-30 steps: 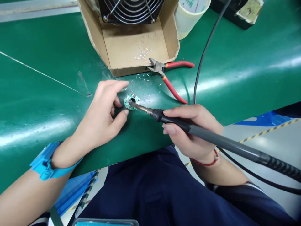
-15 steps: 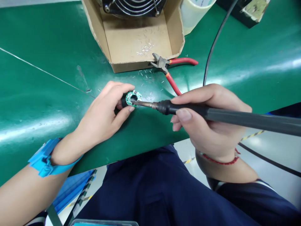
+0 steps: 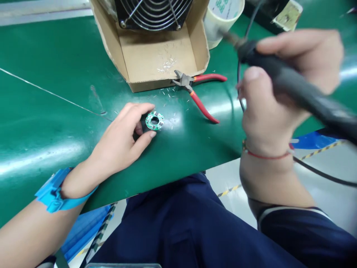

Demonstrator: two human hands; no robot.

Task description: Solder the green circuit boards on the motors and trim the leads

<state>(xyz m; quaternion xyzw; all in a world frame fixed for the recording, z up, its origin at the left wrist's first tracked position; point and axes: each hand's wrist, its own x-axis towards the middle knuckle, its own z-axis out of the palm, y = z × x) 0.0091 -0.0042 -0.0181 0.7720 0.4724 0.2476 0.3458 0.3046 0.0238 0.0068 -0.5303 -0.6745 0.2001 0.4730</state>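
A small ring-shaped green circuit board (image 3: 150, 125) sits on a black round part, gripped between the thumb and fingers of my left hand (image 3: 119, 137) on the green table. My right hand (image 3: 279, 89), blurred by motion, is wrapped round a black soldering iron (image 3: 290, 80). The iron's tip points up and left, in front of the white tape roll and well apart from the board. Pliers with red handles (image 3: 201, 108) lie with their jaws at the front edge of the cardboard box, up and right of the board.
An open cardboard box (image 3: 153, 56) holds a black fan (image 3: 154, 13) and metal clippings. A white tape roll (image 3: 212, 33) stands beside it, near a black holder with a sponge (image 3: 287, 16). Thin wire (image 3: 50, 91) reaches toward my left hand. Clippings dot the green table (image 3: 181, 149).
My right hand has lifted the soldering iron off the board and moved it up and right. My left hand still holds the board. The view has shifted slightly.
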